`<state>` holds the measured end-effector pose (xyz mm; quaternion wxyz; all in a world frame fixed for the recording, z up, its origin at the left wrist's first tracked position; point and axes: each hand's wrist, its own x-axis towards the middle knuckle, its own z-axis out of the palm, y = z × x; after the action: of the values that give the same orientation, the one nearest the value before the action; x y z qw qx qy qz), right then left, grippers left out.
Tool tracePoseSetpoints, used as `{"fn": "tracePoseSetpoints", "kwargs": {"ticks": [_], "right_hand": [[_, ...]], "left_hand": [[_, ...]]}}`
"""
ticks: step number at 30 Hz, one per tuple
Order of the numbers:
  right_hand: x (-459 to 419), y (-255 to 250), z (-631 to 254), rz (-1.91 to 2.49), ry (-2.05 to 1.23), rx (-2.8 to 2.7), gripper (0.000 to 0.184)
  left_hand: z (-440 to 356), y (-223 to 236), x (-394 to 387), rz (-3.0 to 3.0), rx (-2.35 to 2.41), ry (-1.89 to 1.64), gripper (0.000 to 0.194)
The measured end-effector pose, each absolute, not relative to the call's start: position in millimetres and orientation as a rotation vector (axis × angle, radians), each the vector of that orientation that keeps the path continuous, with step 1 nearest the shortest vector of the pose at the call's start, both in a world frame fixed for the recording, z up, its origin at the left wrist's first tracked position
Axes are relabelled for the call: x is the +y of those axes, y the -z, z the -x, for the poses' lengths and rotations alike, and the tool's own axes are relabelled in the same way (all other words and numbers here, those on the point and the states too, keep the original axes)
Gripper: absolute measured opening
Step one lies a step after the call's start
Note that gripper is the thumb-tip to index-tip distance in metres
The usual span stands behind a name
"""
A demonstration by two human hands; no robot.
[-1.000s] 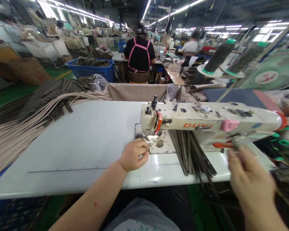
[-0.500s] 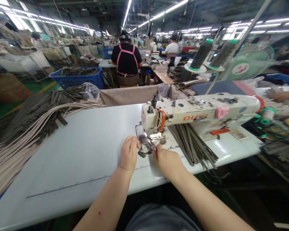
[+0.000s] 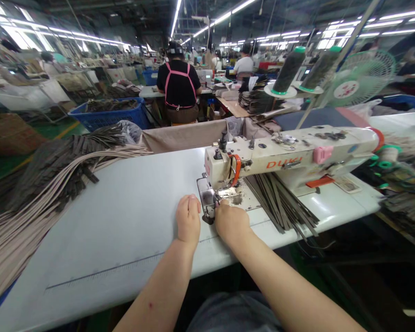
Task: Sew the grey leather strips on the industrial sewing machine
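A cream sewing machine (image 3: 283,159) stands on the white table (image 3: 124,216). Below its needle head, a small metal slide plate (image 3: 207,202) is pushed out and tilted at the left end of the machine bed. My left hand (image 3: 188,221) lies knuckles up on the table, fingers together and curled against that plate. My right hand (image 3: 231,222) is closed just right of it, its fingertips tucked down into the opening under the needle and hidden. Whether they hold anything I cannot make out.
Dark strips (image 3: 280,203) lie under the machine arm and run off the front edge. A big heap of beige and dark straps (image 3: 44,184) covers the table's left. Thread cones (image 3: 288,69) and a fan (image 3: 361,78) stand at back right. A person in a black top (image 3: 179,87) sits ahead.
My right hand swung in from the far right to the needle area and has closed there. My left hand stayed by the plate, which now stands pushed out.
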<state>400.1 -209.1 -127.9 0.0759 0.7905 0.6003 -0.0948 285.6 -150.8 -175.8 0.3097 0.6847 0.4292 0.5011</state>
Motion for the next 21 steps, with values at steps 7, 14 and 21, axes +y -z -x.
{"fn": "tracePoseSetpoints", "kwargs": {"ticks": [7,14,21], "right_hand": [[-205.9,133.4,-403.0,-2.366,0.233,1.886,0.035],[-212.5,134.3,-412.5,-2.411,0.193,1.904,0.028],[-214.8,138.8,-417.5,-2.382,0.167,1.985,0.027]], "left_hand": [[-287.7,176.8,-149.2,-1.888,1.179,-1.295,0.045],[-305.0,187.3,-131.3,-2.058,1.413,-0.936,0.019],[-328.8,183.0,-108.0,-2.206,1.401,-0.631,0.011]]}}
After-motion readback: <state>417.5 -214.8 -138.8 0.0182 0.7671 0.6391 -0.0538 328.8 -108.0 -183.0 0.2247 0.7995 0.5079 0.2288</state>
